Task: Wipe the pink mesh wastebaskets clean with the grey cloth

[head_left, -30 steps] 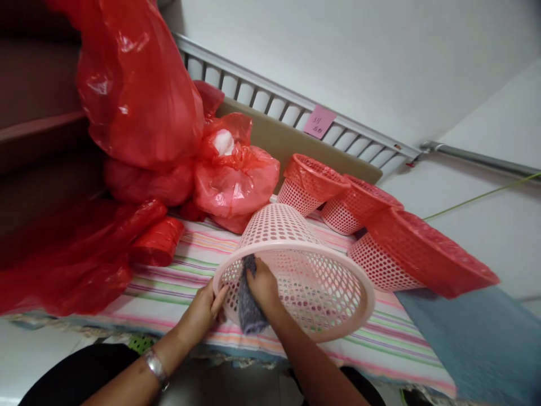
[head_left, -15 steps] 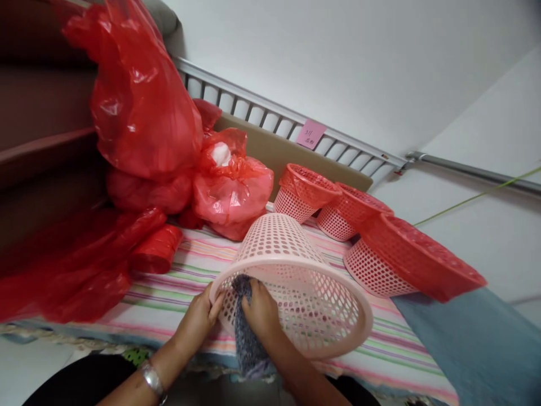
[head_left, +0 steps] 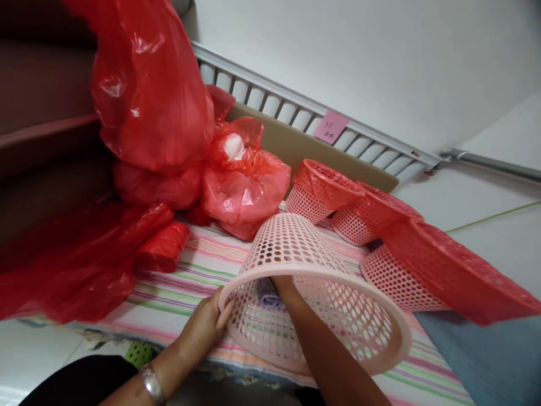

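A pale pink perforated plastic basket lies on its side, its wide mouth facing me, on a striped cloth. My left hand grips its rim at the left, thumb inside the mouth. Reaching deep into the basket, my right hand is mostly hidden by the basket's upper wall. A grey-purple cloth hangs from it inside the basket, and its fingers show only faintly through the holes.
Three similar baskets lined with red plastic bags stand at the right, the nearest lined basket on a blue cloth edge. Stuffed red bags are piled at the left, beside a roll of red bags. Behind runs a white slatted rail.
My right hand has moved from near the rim deeper into the basket, taking the cloth inside. My left hand stays on the rim. The view has shifted slightly.
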